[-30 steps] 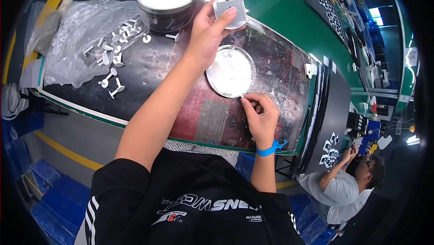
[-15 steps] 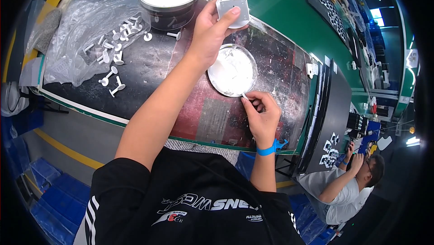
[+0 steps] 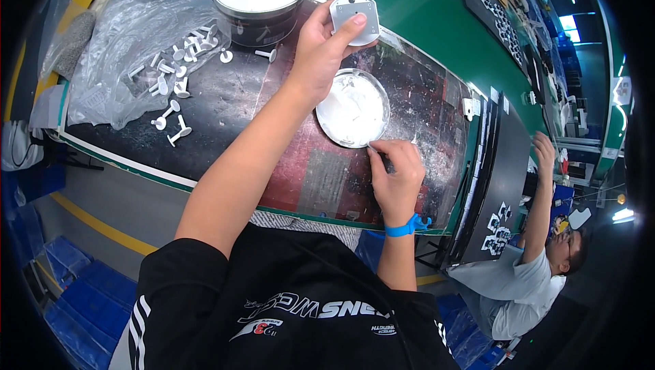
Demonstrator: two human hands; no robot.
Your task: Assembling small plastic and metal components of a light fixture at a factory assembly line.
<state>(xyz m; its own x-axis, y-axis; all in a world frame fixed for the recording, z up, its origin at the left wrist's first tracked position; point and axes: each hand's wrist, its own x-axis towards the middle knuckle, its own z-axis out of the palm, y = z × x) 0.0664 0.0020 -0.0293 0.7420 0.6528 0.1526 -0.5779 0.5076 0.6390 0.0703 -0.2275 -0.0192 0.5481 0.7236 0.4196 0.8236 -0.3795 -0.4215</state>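
Note:
My left hand [image 3: 317, 56] is raised over the far middle of the bench and grips a flat metal plate [image 3: 368, 30], grey-faced with small holes and a rounded edge. The thumb presses on its face. Below it lies a shallow round dish [image 3: 346, 144] with white paste smeared inside. At the dish's near right rim, my right hand [image 3: 398, 182] is closed, thumb and forefinger pinched together. Whatever is between those fingertips is too small to make out. A blue band circles the right wrist.
A dark tub [image 3: 256, 31] of white paste stands at the far edge. Several white round-headed pegs [image 3: 161, 85] lie beside a clear plastic bag [image 3: 109, 63] on the left. A black panel [image 3: 495, 172] stands to the right, with a co-worker [image 3: 512, 288] beyond it.
Both hands stay almost in place; the pale bit seen at my right fingertips no longer shows clearly. The co-worker on the right has raised an arm.

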